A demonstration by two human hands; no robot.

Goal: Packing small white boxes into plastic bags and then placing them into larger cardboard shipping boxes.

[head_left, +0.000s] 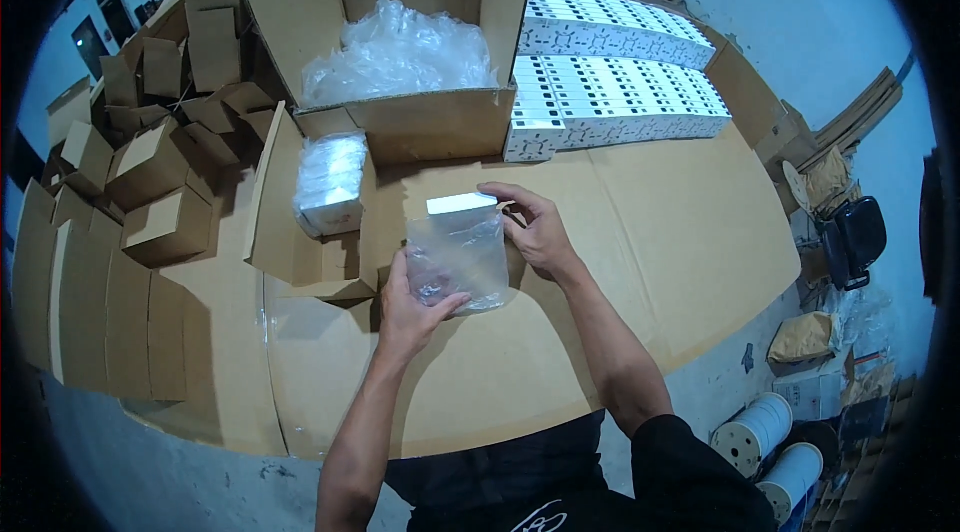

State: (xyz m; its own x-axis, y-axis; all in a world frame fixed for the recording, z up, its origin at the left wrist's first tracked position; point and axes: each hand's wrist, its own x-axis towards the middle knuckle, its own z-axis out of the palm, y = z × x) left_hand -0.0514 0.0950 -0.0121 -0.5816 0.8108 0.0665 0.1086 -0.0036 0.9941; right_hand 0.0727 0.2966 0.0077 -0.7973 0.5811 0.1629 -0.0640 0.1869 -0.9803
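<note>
In front of me, over the cardboard-covered table, I hold a clear plastic bag (458,257). My left hand (412,310) is closed on its lower left part, thumb across the front. A flat white piece (460,203), like the end of a small box, shows at the bag's top edge; how far it sits inside I cannot tell. My right hand (538,232) pinches that white piece and the bag at the upper right corner. Just left of the bag, an open carton (278,217) contains a stack of plastic-wrapped white boxes (332,182).
Behind stands a large open carton (420,127) full of clear plastic bags (405,52). Rows of white boxes (620,97) are stacked at the back right. Several empty brown cartons (160,172) crowd the left side. Cable reels (755,432) stand on the floor at right.
</note>
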